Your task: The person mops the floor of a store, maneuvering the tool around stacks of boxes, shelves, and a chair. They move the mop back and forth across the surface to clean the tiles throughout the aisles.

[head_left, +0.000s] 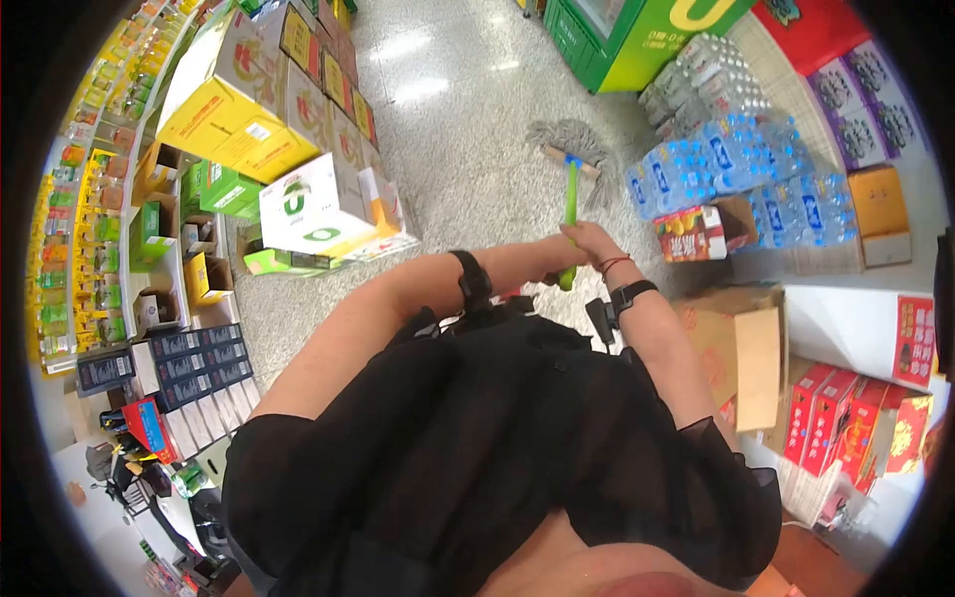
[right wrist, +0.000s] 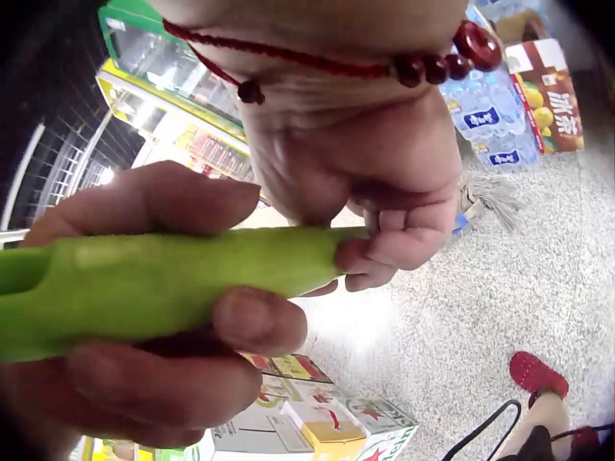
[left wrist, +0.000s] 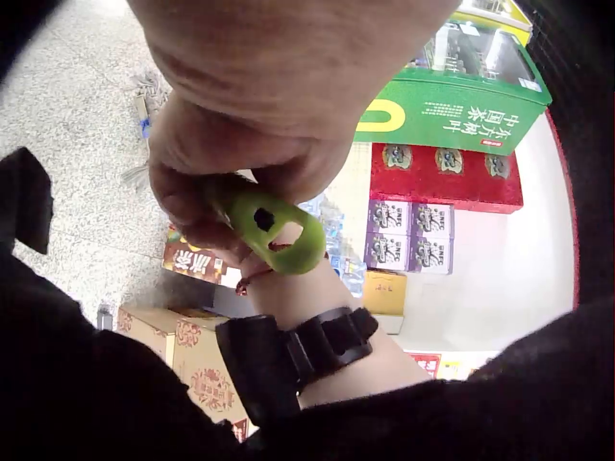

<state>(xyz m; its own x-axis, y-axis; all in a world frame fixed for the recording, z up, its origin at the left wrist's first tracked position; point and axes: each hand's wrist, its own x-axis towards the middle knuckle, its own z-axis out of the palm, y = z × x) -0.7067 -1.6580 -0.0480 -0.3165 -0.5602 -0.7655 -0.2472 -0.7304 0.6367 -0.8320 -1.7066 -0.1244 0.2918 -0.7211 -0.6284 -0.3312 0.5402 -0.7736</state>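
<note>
A mop with a grey string head [head_left: 585, 139] lies stretched out ahead of me on the floor, its green handle [head_left: 571, 199] running back toward my body. My left hand [head_left: 553, 261] grips the handle close to its end, where the hollow green tip [left wrist: 293, 252] sticks out past the fingers in the left wrist view. Farther along toward the mop head, my right hand [head_left: 595, 242] curls round the same handle. In the right wrist view the right hand [right wrist: 370, 158] wears a red bracelet, with the left hand's fingers [right wrist: 255, 322] round the thick green end.
Stacked cartons [head_left: 308, 199] stand to the left, beside shelves of bottles [head_left: 104, 259]. On the right are packs of bottled water [head_left: 716, 164], a red fruit-drink box [head_left: 689, 234] and open cardboard boxes [head_left: 736, 353]. A green cooler [head_left: 622, 45] stands ahead. A red shoe [right wrist: 538, 373] shows below.
</note>
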